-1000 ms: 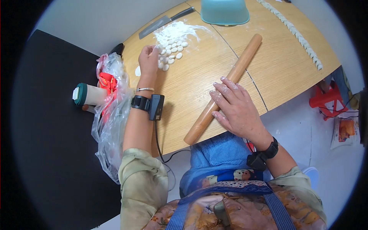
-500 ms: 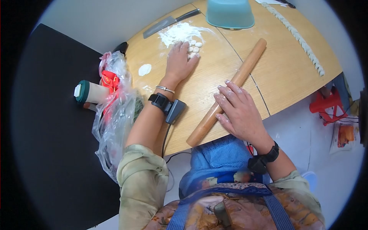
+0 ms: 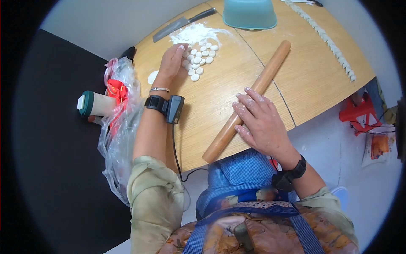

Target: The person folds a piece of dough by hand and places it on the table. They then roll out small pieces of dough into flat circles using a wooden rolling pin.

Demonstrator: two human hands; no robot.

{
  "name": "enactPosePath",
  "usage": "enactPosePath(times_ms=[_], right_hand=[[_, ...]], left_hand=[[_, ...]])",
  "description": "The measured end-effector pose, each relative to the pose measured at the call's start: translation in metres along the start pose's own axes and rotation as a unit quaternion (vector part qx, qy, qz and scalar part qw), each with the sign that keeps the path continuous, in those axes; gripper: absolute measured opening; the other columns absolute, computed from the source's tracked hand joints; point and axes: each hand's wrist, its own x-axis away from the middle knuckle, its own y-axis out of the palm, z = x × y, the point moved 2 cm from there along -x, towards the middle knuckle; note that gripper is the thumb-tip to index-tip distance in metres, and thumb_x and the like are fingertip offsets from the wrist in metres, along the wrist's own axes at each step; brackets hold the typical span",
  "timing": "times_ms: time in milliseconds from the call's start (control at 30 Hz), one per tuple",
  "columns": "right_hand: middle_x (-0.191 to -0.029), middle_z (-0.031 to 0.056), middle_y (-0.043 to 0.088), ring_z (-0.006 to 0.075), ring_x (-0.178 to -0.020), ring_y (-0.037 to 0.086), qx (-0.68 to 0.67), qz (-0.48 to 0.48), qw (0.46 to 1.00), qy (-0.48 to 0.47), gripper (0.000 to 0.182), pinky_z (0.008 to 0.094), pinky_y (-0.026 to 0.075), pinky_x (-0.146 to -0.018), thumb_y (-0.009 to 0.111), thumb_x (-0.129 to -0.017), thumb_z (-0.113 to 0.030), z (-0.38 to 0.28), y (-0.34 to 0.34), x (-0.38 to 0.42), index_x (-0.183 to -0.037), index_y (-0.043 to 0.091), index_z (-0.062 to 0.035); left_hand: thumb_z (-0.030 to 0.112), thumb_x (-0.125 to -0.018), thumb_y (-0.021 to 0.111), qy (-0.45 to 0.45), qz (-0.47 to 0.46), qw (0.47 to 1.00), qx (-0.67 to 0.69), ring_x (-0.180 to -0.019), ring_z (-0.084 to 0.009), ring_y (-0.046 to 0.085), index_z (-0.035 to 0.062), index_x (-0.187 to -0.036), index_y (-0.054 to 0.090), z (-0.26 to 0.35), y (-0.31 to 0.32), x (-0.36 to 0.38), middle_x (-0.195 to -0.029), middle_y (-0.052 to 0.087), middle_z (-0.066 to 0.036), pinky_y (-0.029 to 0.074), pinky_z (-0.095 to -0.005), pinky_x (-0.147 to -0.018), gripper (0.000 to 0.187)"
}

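Observation:
My left hand (image 3: 172,61) is at the left edge of a group of small round dough pieces (image 3: 197,60), its fingers curled and partly hidden, so what they hold cannot be made out. White flour (image 3: 196,34) is spread just behind the pieces. A flat dough disc (image 3: 153,77) lies left of my left wrist. My right hand (image 3: 260,120) rests on a wooden rolling pin (image 3: 270,72), palm down with the fingers apart. The pin lies diagonally on the wooden table (image 3: 198,110).
A cleaver (image 3: 171,28) and an upturned teal basin (image 3: 249,15) stand at the back. Folded dumplings (image 3: 327,44) form a long row on the right. Plastic bags (image 3: 122,139) and a cup (image 3: 101,103) are at the left, a red stool (image 3: 359,112) beyond the right edge.
My left hand has moved left off the dough pieces, uncovering several that it hid before. The fingers have curled in. My right hand stays on the rolling pin.

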Motion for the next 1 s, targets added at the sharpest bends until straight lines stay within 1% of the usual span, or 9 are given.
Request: enactPosePath(times_ms=[67,133,267,367,433,533,867,933,1000], right_hand=[[-0.141,0.0148,0.055,0.0329,-0.142,0.043,-0.002,0.001,1.000,-0.001,0.047,0.0501,0.036,-0.114,0.065,-0.094,-0.032,0.000,0.000,0.000,-0.132,0.062,-0.0049],[-0.140,0.0148,0.055,0.0330,-0.141,0.043,-0.002,0.005,1.000,-0.004,0.047,0.0500,0.036,-0.114,0.066,-0.093,-0.031,0.000,0.000,0.000,-0.131,0.062,-0.0043],[-0.140,0.0149,0.056,0.0331,-0.141,0.043,-0.010,0.010,1.000,-0.006,0.047,0.0499,0.036,-0.113,0.067,-0.093,-0.031,0.000,-0.002,0.000,-0.130,0.063,-0.0041],[-0.139,0.0150,0.057,0.0332,-0.141,0.043,-0.011,0.016,1.000,-0.007,0.046,0.0498,0.036,-0.113,0.067,-0.093,-0.031,0.000,-0.001,0.000,-0.130,0.063,-0.0039],[-0.139,0.0151,0.057,0.0330,-0.141,0.044,-0.013,0.013,1.000,-0.005,0.046,0.0496,0.036,-0.113,0.067,-0.093,-0.031,0.001,0.000,0.000,-0.130,0.063,-0.0042],[-0.139,0.0152,0.057,0.0331,-0.140,0.044,-0.016,0.020,1.000,-0.008,0.046,0.0493,0.036,-0.113,0.066,-0.093,-0.032,0.002,0.001,0.001,-0.130,0.063,-0.0043],[-0.139,0.0156,0.057,0.0324,-0.141,0.044,0.001,0.016,1.000,-0.009,0.047,0.0492,0.036,-0.114,0.065,-0.094,-0.033,0.002,0.001,0.002,-0.131,0.063,-0.0038],[-0.139,0.0155,0.057,0.0326,-0.140,0.044,0.003,0.019,1.000,-0.012,0.047,0.0492,0.037,-0.113,0.065,-0.094,-0.033,0.002,0.000,0.001,-0.131,0.063,-0.0037],[-0.139,0.0155,0.057,0.0328,-0.140,0.044,0.001,0.019,1.000,-0.011,0.047,0.0493,0.037,-0.113,0.065,-0.094,-0.033,0.001,0.000,0.001,-0.130,0.063,-0.0037]], left_hand=[[0.013,-0.096,0.046,0.051,0.032,0.998,-0.001,-0.110,-0.0356,0.064,0.0005,-0.117,0.070,0.000,-0.003,-0.003,-0.117,0.070,-0.020,0.048,-0.0366,-0.100,0.034],[0.001,-0.090,0.050,0.106,-0.036,0.990,-0.088,-0.110,-0.0359,0.064,0.0001,-0.113,0.072,0.004,0.001,-0.007,-0.116,0.070,-0.018,0.048,-0.0371,-0.099,0.032],[0.000,-0.092,0.051,0.090,-0.053,0.970,-0.220,-0.117,-0.0322,0.062,0.0016,-0.117,0.070,0.007,-0.008,-0.005,-0.123,0.067,-0.018,0.047,-0.0370,-0.102,0.031],[0.002,-0.092,0.056,0.070,-0.020,0.954,-0.290,-0.107,-0.0316,0.065,0.0025,-0.116,0.071,0.007,-0.016,0.010,-0.112,0.068,-0.018,0.050,-0.0388,-0.098,0.028],[0.006,-0.090,0.064,0.030,0.000,0.966,-0.255,-0.095,-0.0278,0.067,0.0012,-0.110,0.072,0.012,-0.018,0.021,-0.100,0.067,-0.016,0.053,-0.0377,-0.088,0.022],[0.012,-0.086,0.069,0.005,0.025,0.974,-0.225,-0.087,-0.0302,0.065,0.0002,-0.098,0.072,0.019,-0.014,0.032,-0.093,0.066,-0.017,0.053,-0.0404,-0.081,0.017],[0.032,-0.084,0.072,-0.050,0.023,0.984,-0.168,-0.079,-0.0305,0.061,0.0003,-0.088,0.067,0.056,0.004,0.086,-0.084,0.064,-0.015,0.049,-0.0408,-0.073,0.033],[0.036,-0.082,0.077,0.135,0.052,0.942,-0.301,-0.078,-0.0313,0.059,0.0020,-0.086,0.061,0.078,0.013,0.093,-0.081,0.061,-0.014,0.048,-0.0415,-0.072,0.037],[0.037,-0.081,0.079,0.092,0.037,0.947,-0.304,-0.078,-0.0320,0.058,0.0027,-0.086,0.059,0.070,0.016,0.088,-0.081,0.059,-0.014,0.048,-0.0416,-0.072,0.040]])
